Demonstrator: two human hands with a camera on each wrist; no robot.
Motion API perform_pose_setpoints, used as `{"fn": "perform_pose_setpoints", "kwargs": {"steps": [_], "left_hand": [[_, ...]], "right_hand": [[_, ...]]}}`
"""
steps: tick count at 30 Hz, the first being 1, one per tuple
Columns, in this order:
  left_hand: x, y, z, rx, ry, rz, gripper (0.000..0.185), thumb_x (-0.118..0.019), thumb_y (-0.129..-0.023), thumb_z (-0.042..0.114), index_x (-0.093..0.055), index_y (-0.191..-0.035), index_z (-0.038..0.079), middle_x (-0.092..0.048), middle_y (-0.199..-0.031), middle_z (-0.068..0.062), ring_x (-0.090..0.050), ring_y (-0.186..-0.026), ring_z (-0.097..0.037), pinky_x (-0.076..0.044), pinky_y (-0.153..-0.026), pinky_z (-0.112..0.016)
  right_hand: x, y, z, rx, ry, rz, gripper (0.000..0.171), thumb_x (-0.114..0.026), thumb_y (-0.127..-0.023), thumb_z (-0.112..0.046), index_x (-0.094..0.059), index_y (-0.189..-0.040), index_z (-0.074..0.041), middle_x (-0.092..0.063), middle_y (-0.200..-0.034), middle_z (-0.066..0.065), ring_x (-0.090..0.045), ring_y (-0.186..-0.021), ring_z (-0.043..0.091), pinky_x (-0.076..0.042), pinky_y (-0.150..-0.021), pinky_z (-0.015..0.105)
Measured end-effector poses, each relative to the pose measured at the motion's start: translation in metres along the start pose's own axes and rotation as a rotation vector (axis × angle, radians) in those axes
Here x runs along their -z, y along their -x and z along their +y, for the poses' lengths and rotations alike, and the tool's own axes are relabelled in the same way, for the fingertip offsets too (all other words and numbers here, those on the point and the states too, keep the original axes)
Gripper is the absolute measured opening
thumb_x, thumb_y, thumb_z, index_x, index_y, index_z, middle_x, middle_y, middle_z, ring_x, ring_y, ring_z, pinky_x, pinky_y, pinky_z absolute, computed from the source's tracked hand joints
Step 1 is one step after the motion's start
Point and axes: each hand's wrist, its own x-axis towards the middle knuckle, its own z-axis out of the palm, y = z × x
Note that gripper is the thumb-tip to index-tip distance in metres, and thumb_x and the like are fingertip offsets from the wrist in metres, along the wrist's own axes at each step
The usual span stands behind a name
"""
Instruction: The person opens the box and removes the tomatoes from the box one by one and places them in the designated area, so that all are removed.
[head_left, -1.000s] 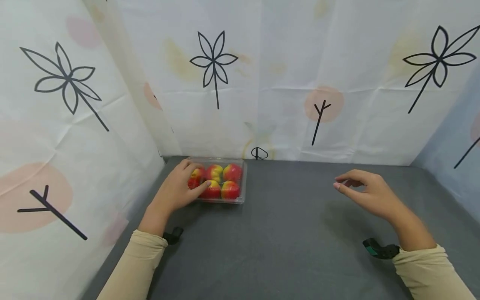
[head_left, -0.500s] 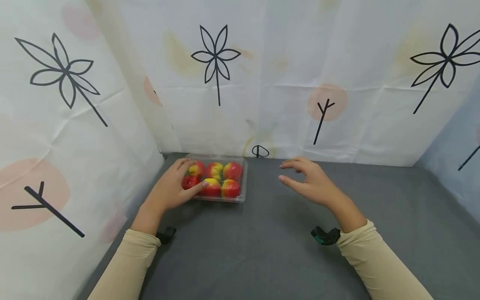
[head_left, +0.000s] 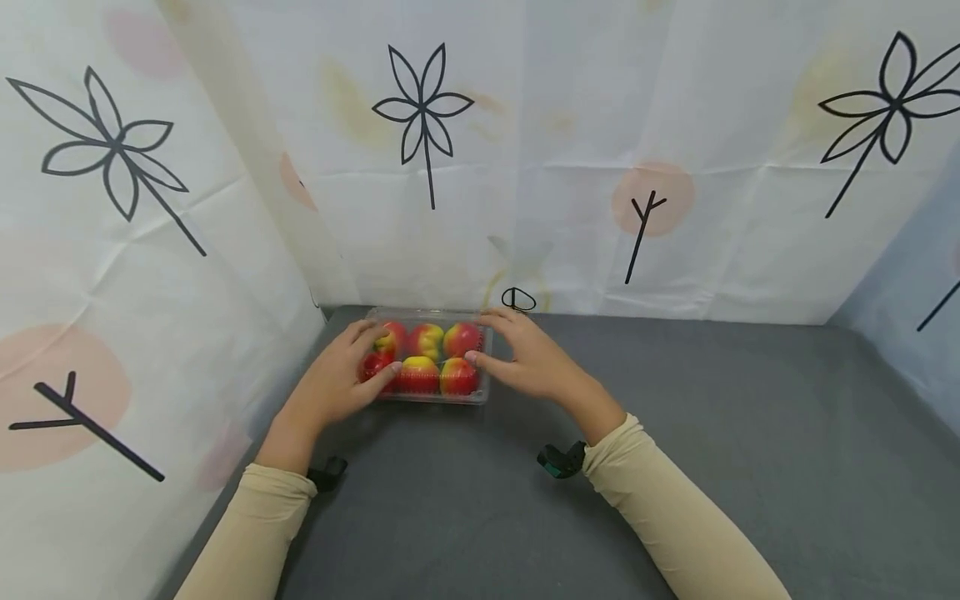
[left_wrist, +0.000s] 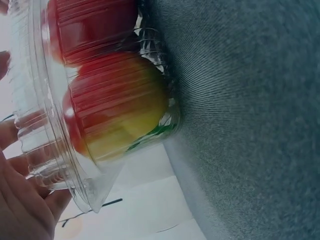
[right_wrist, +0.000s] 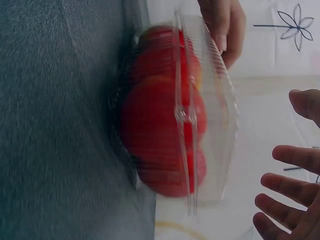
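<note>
Clear plastic box clasped by left hand; right wrist view shows right hand fingers spread, apart.

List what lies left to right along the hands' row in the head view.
Patterned side curtain → left hand → clear box of red-yellow fruit → right hand → bare grey tabletop.

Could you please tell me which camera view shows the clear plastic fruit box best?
The head view: the whole fruit box shows, six fruits inside. The left wrist view gives only one corner; the right wrist view shows it edge-on and blurred.
</note>
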Motion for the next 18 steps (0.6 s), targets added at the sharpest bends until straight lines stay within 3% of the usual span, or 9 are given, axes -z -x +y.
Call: {"fn": "perform_pose_setpoints", "kwargs": {"steps": [6, 13, 18], "left_hand": [[0.001, 0.003, 0.000, 0.028, 0.014, -0.055, 0.062, -0.059, -0.107, 0.041, -0.048, -0.157, 0.007, -0.036, -0.169, -0.022, -0.035, -0.156, -0.045, -0.034, -0.124, -0.067], [0.001, 0.004, 0.003, -0.003, 0.001, -0.034, 0.059, -0.058, -0.108, 0.037, -0.049, -0.157, 0.006, -0.038, -0.168, -0.023, -0.037, -0.155, -0.046, -0.034, -0.124, -0.067], [-0.002, 0.002, 0.007, -0.002, 0.004, -0.053, 0.057, -0.054, -0.110, 0.038, -0.049, -0.157, 0.005, -0.035, -0.170, -0.023, -0.030, -0.159, -0.045, -0.030, -0.126, -0.066]], "right_hand": [[-0.020, -0.018, -0.014, 0.024, 0.069, -0.050, 0.070, -0.060, -0.105, -0.056, -0.047, -0.162, -0.018, -0.034, -0.173, 0.009, -0.031, -0.161, 0.033, -0.032, -0.128, 0.061], [-0.035, -0.026, -0.020, 0.011, 0.066, -0.137, 0.075, -0.056, -0.105, -0.060, -0.038, -0.166, -0.020, -0.022, -0.178, 0.010, -0.016, -0.166, 0.037, -0.024, -0.130, 0.064], [-0.039, -0.024, -0.019, 0.015, 0.089, -0.158, 0.076, -0.058, -0.105, -0.058, -0.037, -0.167, -0.020, -0.023, -0.178, 0.009, -0.019, -0.165, 0.035, -0.021, -0.131, 0.063]]}}
